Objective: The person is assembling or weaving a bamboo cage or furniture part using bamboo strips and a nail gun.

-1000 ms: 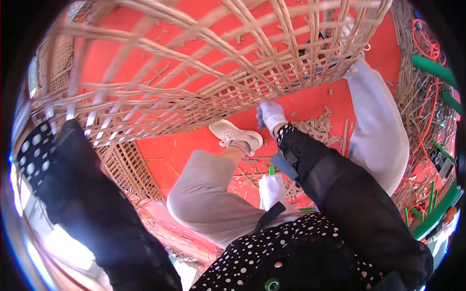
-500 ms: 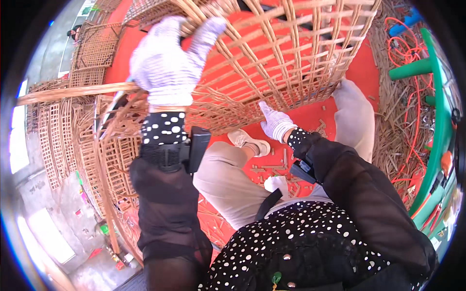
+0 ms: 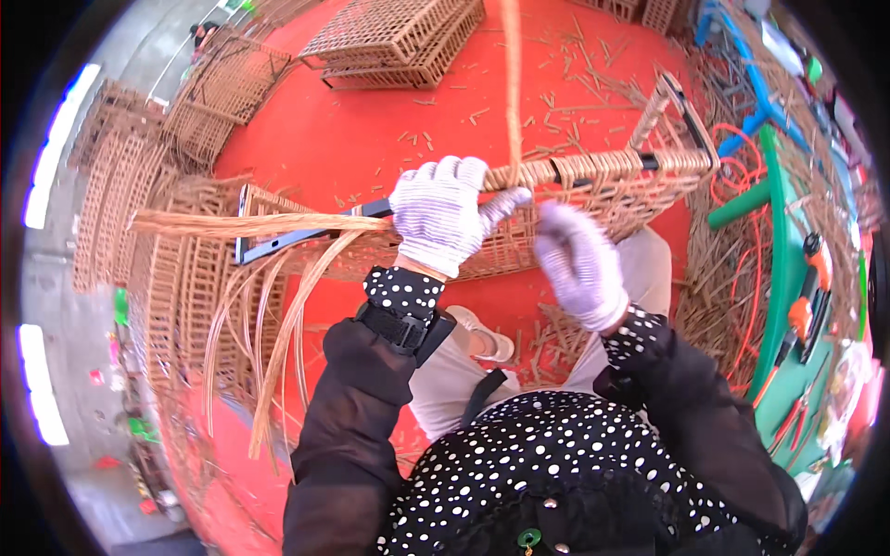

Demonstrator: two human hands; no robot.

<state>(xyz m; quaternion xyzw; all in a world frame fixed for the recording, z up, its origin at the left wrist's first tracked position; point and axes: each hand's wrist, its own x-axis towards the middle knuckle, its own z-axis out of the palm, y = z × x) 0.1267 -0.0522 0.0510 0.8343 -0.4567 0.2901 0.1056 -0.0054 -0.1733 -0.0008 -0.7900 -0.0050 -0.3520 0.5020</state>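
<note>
A woven rattan basket [image 3: 621, 199] with a black metal frame lies tilted across my lap, its far rail partly wrapped in strand. My left hand [image 3: 440, 213], in a white-and-grey knit glove, is closed over the rail; its thumb points right along the wrapping. A bundle of rattan strands [image 3: 250, 225] runs leftward from this hand, with several loose ends drooping. One single rattan strand [image 3: 513, 83] rises from the rail just right of the left thumb. My gloved right hand [image 3: 584, 264] hovers just nearer than the rail, fingers bent and apart, with nothing visible in it.
Stacked woven baskets [image 3: 394, 42] stand on the red floor covering [image 3: 278, 120]. More woven panels [image 3: 199, 306] are piled at the left. To the right, a green stand [image 3: 765, 269] carries pliers [image 3: 797, 417] and orange-black tools, beside a red hose and heaped strand scraps.
The basket has turned, so its wrapped rail now faces up before me. My left hand has moved right and nearer onto the rail. My right hand has come up from beside the lower weave.
</note>
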